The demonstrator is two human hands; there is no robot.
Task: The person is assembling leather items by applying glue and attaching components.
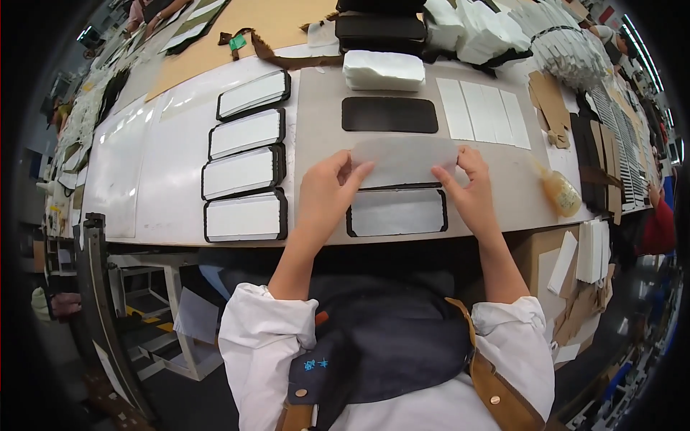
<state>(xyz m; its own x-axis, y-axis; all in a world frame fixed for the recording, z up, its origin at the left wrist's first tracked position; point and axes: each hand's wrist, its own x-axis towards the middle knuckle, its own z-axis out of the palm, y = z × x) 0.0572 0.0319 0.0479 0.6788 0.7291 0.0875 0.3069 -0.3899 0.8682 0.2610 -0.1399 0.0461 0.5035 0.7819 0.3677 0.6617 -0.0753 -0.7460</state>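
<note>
Both hands hold a thin translucent white sheet (406, 159) with rounded corners just above the table. My left hand (327, 192) pinches its left end and my right hand (468, 188) pinches its right end. Right below the sheet lies a black rounded-rectangle pad (397, 212) with a white face, at the table's near edge. A bare black pad (389, 115) lies farther back, and a stack of white sheets (383, 70) sits behind that.
Several black-rimmed white pads (244, 174) lie in a column at the left. White strips (483, 109) lie at the right, next to a glue bottle (559, 192) and cardboard pieces (550, 100). Black pads (381, 30) are stacked at the back. Another person (655, 224) stands at far right.
</note>
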